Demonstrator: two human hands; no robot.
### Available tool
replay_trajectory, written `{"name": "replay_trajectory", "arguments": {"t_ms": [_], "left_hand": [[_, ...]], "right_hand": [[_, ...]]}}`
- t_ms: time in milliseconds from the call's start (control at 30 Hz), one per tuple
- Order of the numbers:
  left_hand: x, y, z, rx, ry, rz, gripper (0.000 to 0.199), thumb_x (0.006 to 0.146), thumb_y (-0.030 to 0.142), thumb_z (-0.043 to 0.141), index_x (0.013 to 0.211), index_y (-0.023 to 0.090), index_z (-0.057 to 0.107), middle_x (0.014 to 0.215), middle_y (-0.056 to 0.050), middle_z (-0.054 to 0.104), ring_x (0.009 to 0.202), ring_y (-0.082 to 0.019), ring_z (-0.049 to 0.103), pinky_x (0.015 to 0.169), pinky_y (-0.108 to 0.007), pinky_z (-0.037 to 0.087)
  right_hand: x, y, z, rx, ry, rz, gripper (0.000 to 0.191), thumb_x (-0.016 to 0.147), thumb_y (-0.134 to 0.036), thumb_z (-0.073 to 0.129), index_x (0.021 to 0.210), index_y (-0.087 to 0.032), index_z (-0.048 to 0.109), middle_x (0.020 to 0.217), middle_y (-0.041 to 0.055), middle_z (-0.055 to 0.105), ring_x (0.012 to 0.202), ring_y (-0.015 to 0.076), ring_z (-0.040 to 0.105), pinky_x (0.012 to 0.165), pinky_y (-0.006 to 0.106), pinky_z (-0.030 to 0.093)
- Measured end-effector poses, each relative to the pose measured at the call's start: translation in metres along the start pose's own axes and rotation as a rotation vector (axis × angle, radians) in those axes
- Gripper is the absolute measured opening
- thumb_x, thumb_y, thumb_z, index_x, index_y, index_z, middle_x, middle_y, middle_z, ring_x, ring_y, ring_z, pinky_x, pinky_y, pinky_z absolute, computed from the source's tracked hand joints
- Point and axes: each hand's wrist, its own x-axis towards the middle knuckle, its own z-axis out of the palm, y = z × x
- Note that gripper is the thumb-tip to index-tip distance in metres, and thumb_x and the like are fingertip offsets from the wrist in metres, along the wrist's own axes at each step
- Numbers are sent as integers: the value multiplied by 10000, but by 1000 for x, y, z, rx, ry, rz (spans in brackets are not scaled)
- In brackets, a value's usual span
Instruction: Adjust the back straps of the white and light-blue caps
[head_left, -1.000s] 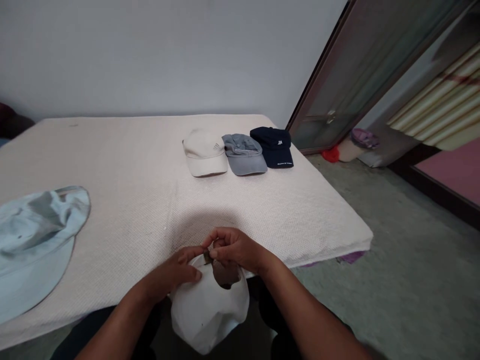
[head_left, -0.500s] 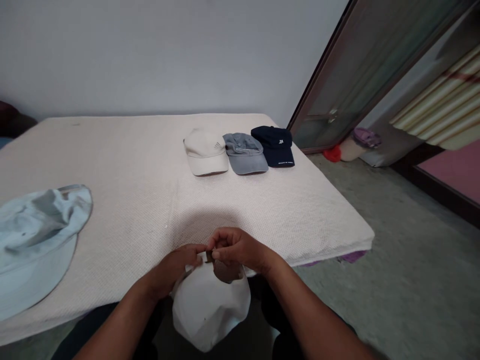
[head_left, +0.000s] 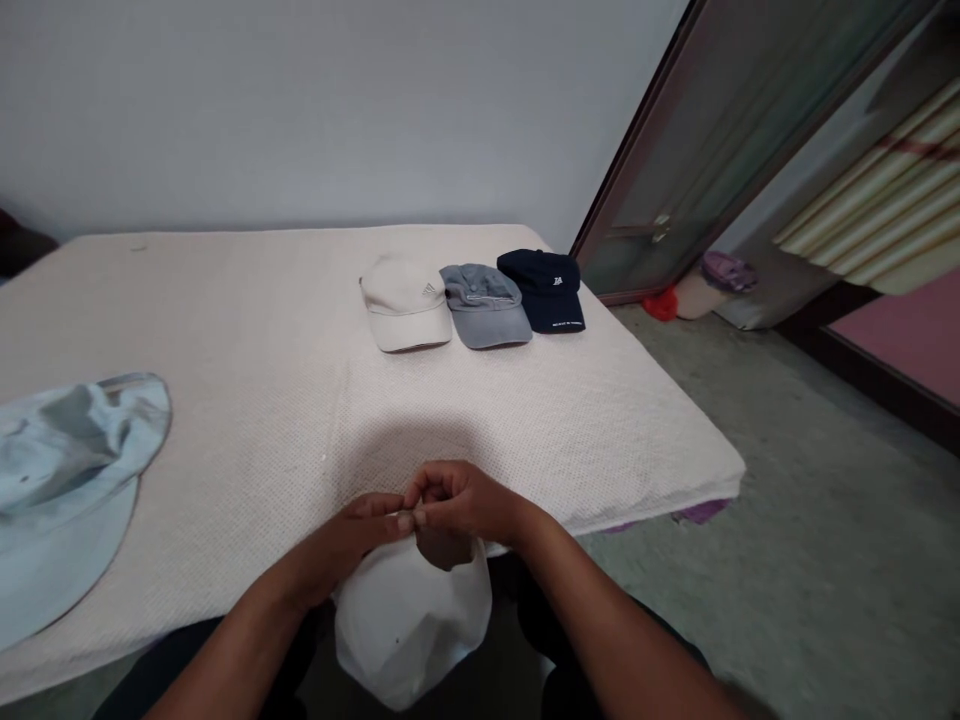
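Observation:
A white cap (head_left: 412, 620) hangs at the front edge of the bed, its back opening turned up towards the far side. My left hand (head_left: 364, 530) pinches the cap's rear strap beside that opening. From the other side my right hand (head_left: 457, 500) is closed on the same strap, fingertips meeting those of the left. The strap's buckle is mostly hidden under the fingers. A light blue cap (head_left: 67, 490) with a crumpled crown lies to the left of my hands, cut off by the picture's edge.
On the bed (head_left: 240, 350) farther back, a beige cap (head_left: 409, 305), a grey cap (head_left: 487, 308) and a navy cap (head_left: 541, 290) sit in a row. A wall stands behind. To the right are a door (head_left: 652, 180), the floor and a striped curtain (head_left: 877, 200).
My left thumb has moved onto the strap's buckle, covering it, and the hands have drawn closer together. The view has shifted slightly to the right.

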Motion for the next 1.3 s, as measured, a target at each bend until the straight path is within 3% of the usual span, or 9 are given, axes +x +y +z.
{"name": "replay_trajectory", "arguments": {"t_ms": [200, 400, 500, 600, 733, 867, 1067, 1167, 1300], "left_hand": [[2, -1, 0, -137, 36, 35, 157, 763, 294, 681, 840, 157, 683, 701, -36, 680, 539, -116, 568, 517, -210, 428], [-6, 30, -10, -648, 398, 268, 49, 749, 254, 628, 728, 209, 634, 594, 28, 652, 517, -143, 608, 531, -245, 524], [-7, 48, -11, -677, 576, 431, 110, 799, 268, 543, 737, 236, 628, 582, 42, 649, 479, -130, 591, 523, -229, 539], [-4, 56, -9, -716, 737, 461, 188, 836, 274, 479, 708, 246, 613, 498, 53, 609, 389, -123, 526, 479, -222, 533], [6, 61, -10, -797, 758, 524, 249, 853, 227, 420, 933, 247, 654, 550, 34, 665, 482, -146, 609, 515, -220, 551], [18, 63, -16, -841, 665, 486, 373, 825, 114, 346, 1055, 149, 638, 626, -33, 713, 567, -169, 674, 547, -235, 570], [39, 43, -4, -599, 380, 313, 337, 710, -37, 501, 981, 75, 668, 912, -127, 733, 819, -205, 696, 730, -266, 579], [45, 31, 1, -471, 356, 218, 265, 753, -12, 535, 951, 85, 682, 1020, -145, 707, 896, -200, 678, 746, -246, 570], [47, 26, 2, -436, 388, 193, 193, 803, 43, 543, 916, 110, 684, 933, -91, 704, 716, -124, 663, 612, -193, 555]], "right_hand": [[-9, -7, -2, 50, 74, 1, 152, 756, -268, 665, 859, -166, 618, 544, -60, 497, 479, 66, 431, 466, 192, 331], [-23, -8, -14, 161, 251, -16, 223, 822, -391, 602, 850, -174, 644, 773, 12, 590, 672, 109, 514, 640, 239, 409], [-35, -10, -23, 252, 220, -15, 267, 844, -429, 565, 884, -181, 656, 807, 22, 600, 711, 129, 535, 687, 267, 423], [-46, -9, -29, 261, 107, -47, 220, 762, -330, 677, 924, -181, 665, 886, 32, 632, 829, 161, 569, 798, 305, 429], [-51, -4, -34, 273, 12, -63, 343, 657, -202, 740, 991, -167, 669, 948, 49, 669, 919, 196, 596, 891, 356, 418], [-57, -4, -52, 390, 303, -174, 290, 678, -207, 729, 954, -178, 646, 906, 41, 685, 784, 177, 636, 775, 342, 484], [-85, -15, -98, 480, 793, -444, 291, 652, -240, 740, 921, -214, 633, 830, -3, 709, 652, 145, 637, 651, 280, 513], [-106, -15, -124, 419, 986, -542, 286, 654, -259, 723, 926, -219, 642, 850, 8, 718, 698, 165, 651, 687, 306, 524], [-135, -2, -164, 338, 1210, -612, 343, 629, -300, 713, 944, -179, 649, 875, 54, 718, 723, 194, 654, 700, 352, 524]]}}
